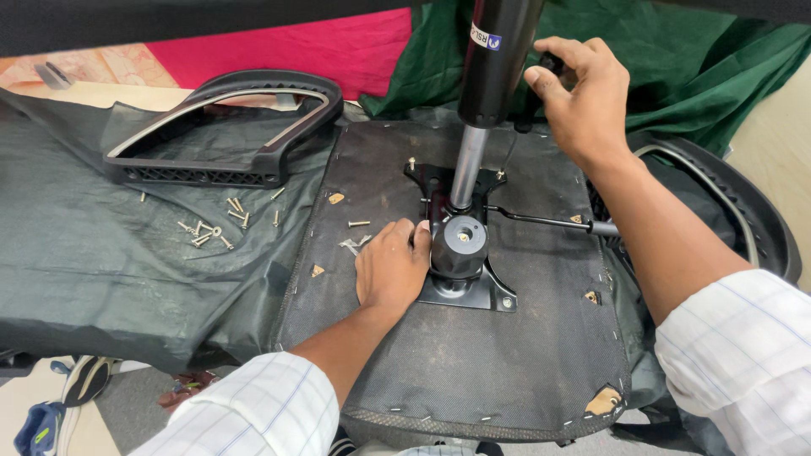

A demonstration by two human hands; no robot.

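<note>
- Left hand [390, 272] pressed flat beside black metal chair plate [460, 291], gripping nothing.
- Right hand [583, 97] curled around small black lever knob [552, 63], just right of tall upright black-and-silver gas cylinder [494, 76].

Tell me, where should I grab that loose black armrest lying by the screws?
Probably the smooth curved top bar of the armrest, coming from above. It lies flat on the dark fabric, and the open loop leaves room for fingers to wrap around. The straight ribbed base looks wider.
</note>
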